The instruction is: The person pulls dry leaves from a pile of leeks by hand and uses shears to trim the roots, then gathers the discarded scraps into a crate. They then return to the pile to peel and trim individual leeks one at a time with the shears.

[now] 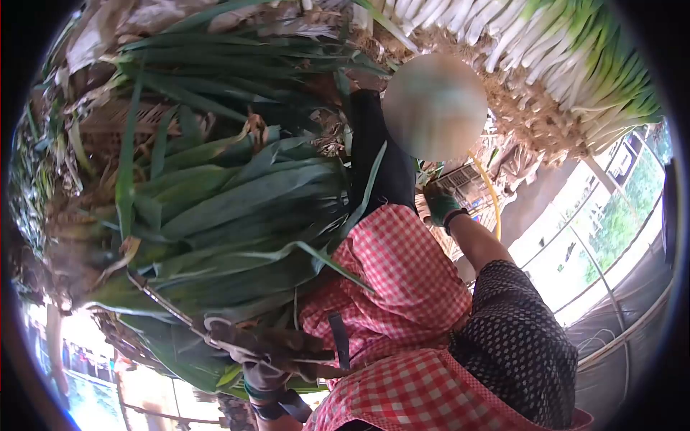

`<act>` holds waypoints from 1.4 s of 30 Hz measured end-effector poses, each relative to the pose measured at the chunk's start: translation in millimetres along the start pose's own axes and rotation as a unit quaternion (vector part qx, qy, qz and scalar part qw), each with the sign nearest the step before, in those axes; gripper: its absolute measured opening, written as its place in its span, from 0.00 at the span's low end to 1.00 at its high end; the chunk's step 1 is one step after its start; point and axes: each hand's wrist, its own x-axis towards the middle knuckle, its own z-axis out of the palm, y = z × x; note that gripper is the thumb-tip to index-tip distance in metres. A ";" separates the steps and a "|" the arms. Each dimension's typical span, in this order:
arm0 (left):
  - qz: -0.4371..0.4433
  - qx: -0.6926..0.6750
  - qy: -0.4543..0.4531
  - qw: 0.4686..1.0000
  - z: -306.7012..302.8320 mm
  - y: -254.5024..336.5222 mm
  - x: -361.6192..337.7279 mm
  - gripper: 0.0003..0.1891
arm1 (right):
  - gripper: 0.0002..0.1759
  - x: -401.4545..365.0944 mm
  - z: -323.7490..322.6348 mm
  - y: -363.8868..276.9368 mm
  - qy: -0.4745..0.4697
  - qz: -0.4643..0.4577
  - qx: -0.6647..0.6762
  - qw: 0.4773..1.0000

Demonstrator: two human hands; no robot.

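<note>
My left hand (269, 352), in a grey-brown glove, is low on the left, its fingers closed round a thin, slightly bent metal tool (167, 305). The tool's tip reaches up and left over a big heap of broad green leek leaves (244, 208). Farther forward on the right, my right hand (440, 206) wears a dark green glove and has its fingers curled beside a few green leaf bits; I cannot tell what is in them. A red checked apron (406, 269) covers my lap between the hands, with a loose leaf lying across it.
Rows of white-stemmed leeks (517, 43) with matted roots (535, 108) are stacked at the upper right. A yellow cord (491, 190) hangs beyond my right hand. Dry husks and leaf scraps lie at the far left. A blurred disc hides part of the upper middle.
</note>
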 end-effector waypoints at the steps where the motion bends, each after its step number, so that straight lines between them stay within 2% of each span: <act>1: -0.011 0.012 -0.004 1.000 9.6 4.5 8.2 0.25 | 0.60 12.5 19.4 -6.6 0.034 -0.050 0.005 0.998; 2: -0.019 0.013 0.046 0.999 16.2 6.7 11.7 0.24 | 0.53 42.0 53.0 -11.2 0.134 -0.122 0.113 0.977; 3: -0.021 0.013 0.046 0.999 21.1 8.2 21.0 0.23 | 0.52 64.6 65.1 -20.7 0.183 -0.160 0.143 0.959; 5: -0.013 0.010 0.045 0.999 27.3 10.7 40.1 0.22 | 0.49 111.2 53.2 -47.2 0.217 -0.182 0.158 0.946; 9: 0.003 0.067 0.043 0.997 1.7 8.7 56.3 0.19 | 0.43 233.9 -50.8 -95.6 0.249 -0.135 0.131 0.950; 10: 0.014 0.131 0.029 0.991 -3.1 7.5 59.9 0.18 | 0.42 253.6 -70.5 -100.0 0.243 -0.122 0.123 0.954; 11: 0.019 0.119 0.025 0.992 -7.6 5.4 62.4 0.18 | 0.40 259.0 -82.1 -100.8 0.231 -0.117 0.110 0.960; 13: 0.030 0.076 0.005 0.997 -16.1 -1.7 75.7 0.19 | 0.38 235.4 -57.2 -77.4 0.188 -0.135 0.061 0.971; 15: 0.043 0.038 -0.021 0.998 -25.2 -7.3 90.2 0.19 | 0.35 182.7 -29.6 -33.8 0.100 -0.148 -0.004 0.984; 17: 0.055 0.015 -0.054 0.997 -35.4 -9.6 102.2 0.20 | 0.32 149.9 -29.7 15.2 0.002 -0.139 -0.065 0.988; 19: 0.066 -0.004 -0.088 0.994 -47.8 -13.8 112.1 0.20 | 0.30 138.3 -65.9 54.7 -0.091 -0.107 -0.112 0.984; 21: 0.082 -0.018 -0.123 0.989 -59.4 -15.2 118.7 0.21 | 0.27 145.7 -136.5 71.2 -0.151 -0.057 -0.137 0.977; 23: 0.098 -0.030 -0.150 0.983 -70.9 -19.2 119.7 0.21 | 0.25 156.7 -226.6 58.0 -0.157 -0.022 -0.139 0.977; 25: 0.128 -0.041 -0.174 0.976 -81.8 -23.1 116.8 0.21 | 0.23 164.4 -332.5 2.2 -0.076 -0.031 -0.122 0.989; 27: 0.167 -0.047 -0.187 0.967 -90.6 -27.4 113.1 0.22 | 0.22 149.6 -432.6 -108.8 0.067 -0.097 -0.119 0.986; 29: 0.207 -0.048 -0.194 0.958 -95.2 -30.6 109.2 0.23 | 0.20 151.6 -487.5 -210.2 0.210 -0.166 -0.098 0.959; 31: 0.246 -0.045 -0.196 0.948 -93.0 -31.8 110.2 0.23 | 0.28 240.0 -495.3 -243.9 0.357 -0.189 -0.044 0.914; 32: 0.264 -0.046 -0.195 0.944 -92.6 -31.6 112.1 0.23 | 0.30 280.0 -487.7 -264.3 0.401 -0.194 -0.047 0.894; 35: 0.315 -0.005 -0.165 0.935 -85.6 -25.5 118.8 0.24 | 0.37 353.8 -421.5 -295.9 0.413 -0.191 -0.115 0.883; 38: 0.346 0.032 -0.132 0.928 -85.6 -35.5 126.7 0.25 | 0.42 344.8 -391.7 -301.3 0.376 -0.172 -0.005 0.911; 41: 0.437 0.043 -0.084 0.894 -74.5 -37.2 132.6 0.23 | 0.39 394.5 -380.0 -309.0 0.567 -0.139 -0.055 0.810; 42: 0.452 0.036 -0.073 0.888 -68.5 -35.8 134.7 0.21 | 0.37 418.7 -376.9 -309.1 0.599 -0.112 -0.077 0.789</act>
